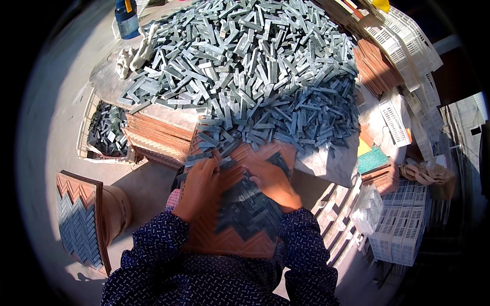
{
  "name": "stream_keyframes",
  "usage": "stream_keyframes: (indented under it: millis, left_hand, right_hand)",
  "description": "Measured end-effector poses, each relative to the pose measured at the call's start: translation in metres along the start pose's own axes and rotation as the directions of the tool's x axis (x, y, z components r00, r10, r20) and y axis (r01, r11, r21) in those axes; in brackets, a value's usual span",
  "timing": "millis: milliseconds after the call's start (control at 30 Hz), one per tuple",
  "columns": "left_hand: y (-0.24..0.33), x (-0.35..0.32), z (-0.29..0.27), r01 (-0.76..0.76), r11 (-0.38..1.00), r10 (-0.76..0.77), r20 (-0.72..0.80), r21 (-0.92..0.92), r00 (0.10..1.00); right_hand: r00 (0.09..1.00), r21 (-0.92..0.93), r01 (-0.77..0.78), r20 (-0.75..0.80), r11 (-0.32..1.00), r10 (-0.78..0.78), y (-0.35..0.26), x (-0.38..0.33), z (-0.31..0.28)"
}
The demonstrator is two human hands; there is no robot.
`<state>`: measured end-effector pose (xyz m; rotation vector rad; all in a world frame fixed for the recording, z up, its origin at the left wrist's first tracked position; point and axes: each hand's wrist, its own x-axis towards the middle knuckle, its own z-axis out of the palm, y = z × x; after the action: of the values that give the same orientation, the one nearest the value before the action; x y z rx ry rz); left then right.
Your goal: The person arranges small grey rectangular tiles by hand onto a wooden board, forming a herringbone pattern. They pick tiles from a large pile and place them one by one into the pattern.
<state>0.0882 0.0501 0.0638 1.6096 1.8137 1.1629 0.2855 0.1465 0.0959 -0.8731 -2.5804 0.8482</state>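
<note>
While pressed flat, fingers spread, on the herringbone tray [240,239]: left hand [200,184], right hand [271,182], gripping nothing, crowded by the tile-strip pile [255,66] up top.

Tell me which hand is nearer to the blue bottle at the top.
Left. The left hand lies on the brown tray, below the blue bottle. The right hand lies on the tray too, further to the right.

A blue bottle [126,18] with a pale label stands at the bench's far left edge. No signs or screens show.
</note>
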Motion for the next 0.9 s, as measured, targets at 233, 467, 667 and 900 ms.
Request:
stream_keyframes:
  millis: [233,467,667,900]
  left_hand:
    - [0.004,-0.027,0.004,-0.064,0.996,0.069,0.076,-0.067,0.995]
    - [0.001,-0.031,0.011,-0.112,0.994,0.111,0.042,0.002,0.993]
    - [0.005,-0.034,0.017,-0.094,0.991,0.090,0.042,0.100,0.995]
    - [0.005,-0.034,0.021,-0.077,0.993,0.073,0.046,0.093,0.996]
  right_hand:
    - [0.952,0.180,-0.134,-0.251,0.974,0.177,-0.016,-0.029,0.011]
    - [0.890,0.316,-0.166,-0.359,0.934,0.280,-0.031,-0.046,0.030]
    - [0.823,0.452,-0.310,-0.313,0.836,0.474,-0.049,-0.082,0.039]
    - [0.818,0.399,-0.337,-0.324,0.853,0.475,-0.057,-0.106,0.037]
